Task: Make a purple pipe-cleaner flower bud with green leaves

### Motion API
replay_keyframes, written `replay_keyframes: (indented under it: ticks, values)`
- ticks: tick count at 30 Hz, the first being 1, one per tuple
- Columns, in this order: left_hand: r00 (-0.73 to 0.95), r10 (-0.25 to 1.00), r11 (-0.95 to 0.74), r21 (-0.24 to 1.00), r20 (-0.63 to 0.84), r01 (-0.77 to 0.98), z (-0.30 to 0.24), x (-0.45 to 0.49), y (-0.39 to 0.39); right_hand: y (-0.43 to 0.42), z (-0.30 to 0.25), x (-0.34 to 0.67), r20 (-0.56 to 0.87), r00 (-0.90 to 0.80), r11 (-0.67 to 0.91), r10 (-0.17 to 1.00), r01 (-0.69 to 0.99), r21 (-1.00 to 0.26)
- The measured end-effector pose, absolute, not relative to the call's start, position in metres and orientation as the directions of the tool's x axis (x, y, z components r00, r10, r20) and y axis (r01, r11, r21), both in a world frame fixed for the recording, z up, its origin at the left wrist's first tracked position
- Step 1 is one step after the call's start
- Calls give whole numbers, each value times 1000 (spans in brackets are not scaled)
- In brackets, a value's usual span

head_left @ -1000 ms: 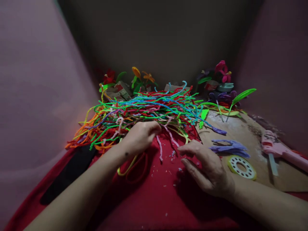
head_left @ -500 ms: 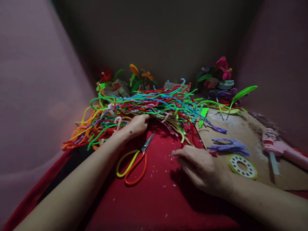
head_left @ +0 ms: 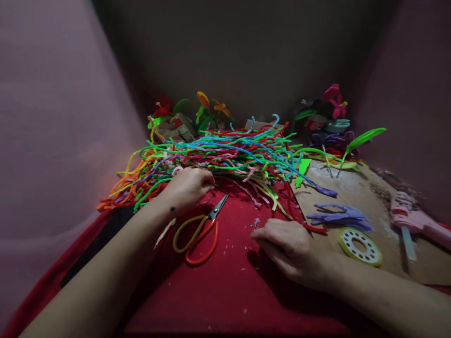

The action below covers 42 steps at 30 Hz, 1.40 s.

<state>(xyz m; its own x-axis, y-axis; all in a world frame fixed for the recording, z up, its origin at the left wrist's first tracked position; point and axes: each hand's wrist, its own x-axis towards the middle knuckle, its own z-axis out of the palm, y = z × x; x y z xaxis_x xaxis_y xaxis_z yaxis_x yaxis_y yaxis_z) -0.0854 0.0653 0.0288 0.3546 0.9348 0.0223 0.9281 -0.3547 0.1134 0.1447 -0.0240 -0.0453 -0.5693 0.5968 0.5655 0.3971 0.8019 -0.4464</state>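
My left hand (head_left: 192, 185) is closed at the front edge of a heap of colourful pipe cleaners (head_left: 229, 152). Its fingertips face away, so whatever they pinch is hidden. A thin dark wire (head_left: 210, 198) shows just below the fingers, and a whitish strand (head_left: 165, 234) sticks out from under the wrist. Scissors (head_left: 200, 234) with one yellow and one red handle lie between my hands, blades pointing away. My right hand (head_left: 285, 244) rests on the red cloth (head_left: 218, 300) with curled fingers, by small purple lint scraps (head_left: 256, 223); I cannot make out anything in its grip.
At right, a cardboard sheet (head_left: 317, 197) bears bent purple pipe cleaners (head_left: 340, 217), a yellow-rimmed tape spool (head_left: 360, 247) and a pink glue gun (head_left: 408, 213). Pipe-cleaner flowers (head_left: 221, 108) stand behind the heap. A pink flower (head_left: 336, 101) is at the back right.
My left hand has drawn back from the heap, slightly left and nearer. The whitish strand now shows beneath its wrist. My right hand stays nearly in place, its fingers curled more tightly.
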Motion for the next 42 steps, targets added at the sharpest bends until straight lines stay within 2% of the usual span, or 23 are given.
replay_keyframes:
  ticks: [3,9,16,18,20,22,26,28,30,32,36,39,42]
  values:
    - [318,947,-312,102,-48,944,15,-90,68,-24,-47,144,552,-584,802,595,387,-456]
    - [214,974,-219,-93,-70,971,-7,-81,69,-25,-49,143,548,-592,804,591,381,-455]
    - [200,977,-210,-153,-76,966,-7,-79,69,-23,-47,142,560,-630,842,539,388,-374]
    - [215,976,-220,-139,-44,966,-6,-80,68,-22,-45,141,562,-640,851,525,398,-342]
    - [203,978,-200,-64,45,978,-4,-80,66,-22,-42,140,606,-627,868,490,414,-275]
    - [267,954,-283,113,136,953,0,-73,61,-23,-39,139,656,-632,901,412,390,-190]
    - [495,850,-513,499,181,698,14,-31,44,-29,-31,132,774,-615,966,151,259,17]
    - [609,765,-609,542,210,579,18,1,35,-34,-28,128,830,-557,969,12,211,128]
    - [679,696,-682,509,233,525,18,36,30,-40,-25,124,866,-484,954,-126,180,240]
    - [703,671,-712,469,236,522,14,69,28,-46,-22,124,867,-455,941,-202,156,301]
    - [710,684,-718,331,170,612,-1,119,28,-56,-19,137,864,-467,946,-187,152,286]
    - [677,728,-683,202,106,702,-11,137,26,-59,-22,151,899,-401,939,-175,207,275]
    - [659,745,-665,179,102,725,-14,140,25,-59,-32,163,921,-364,927,-137,281,249]
